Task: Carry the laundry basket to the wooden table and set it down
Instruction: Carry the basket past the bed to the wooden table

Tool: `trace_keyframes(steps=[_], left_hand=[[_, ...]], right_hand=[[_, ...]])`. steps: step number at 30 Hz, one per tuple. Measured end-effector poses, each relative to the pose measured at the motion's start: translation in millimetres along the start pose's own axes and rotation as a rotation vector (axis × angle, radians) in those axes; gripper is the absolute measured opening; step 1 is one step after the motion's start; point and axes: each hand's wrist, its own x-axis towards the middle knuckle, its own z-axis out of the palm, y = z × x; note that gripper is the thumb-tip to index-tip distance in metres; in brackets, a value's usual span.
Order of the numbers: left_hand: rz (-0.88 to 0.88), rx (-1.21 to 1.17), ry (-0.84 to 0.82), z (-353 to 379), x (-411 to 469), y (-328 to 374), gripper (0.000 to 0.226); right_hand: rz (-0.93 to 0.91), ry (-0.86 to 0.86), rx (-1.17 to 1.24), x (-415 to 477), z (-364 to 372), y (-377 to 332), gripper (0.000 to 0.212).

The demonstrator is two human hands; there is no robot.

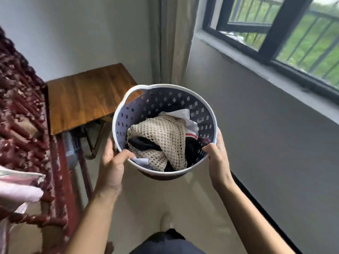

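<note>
Basket [166, 99] in the air, both grips closed on its rim: left hand [111, 167] and right hand [217, 160] on opposite sides, thumbs hooked inside. Counter [78, 96] lies ahead and left, its near right corner closest; left hand is nearer.

The laundry basket [200, 105] is showing smooth perforated plastic, holding an open-knit cream mesh cloth [163, 138], the wooden table [86, 96] is presenting a satin-finished grained top, and the floor [146, 202] is gleaming glossily.
</note>
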Motion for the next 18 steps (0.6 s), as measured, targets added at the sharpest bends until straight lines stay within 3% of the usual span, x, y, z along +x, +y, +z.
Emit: trace_keyframes(steps=[7,18], left_hand=[[0.047,0.053,0.031,53,116,23,0.052],[0.051,0.092,0.148,103,328,24,0.062]], right_hand=[[-0.047,0.014,0.04,136,22,-7,0.067],[-0.006,-0.133,0.094,375,84,23,0.064]])
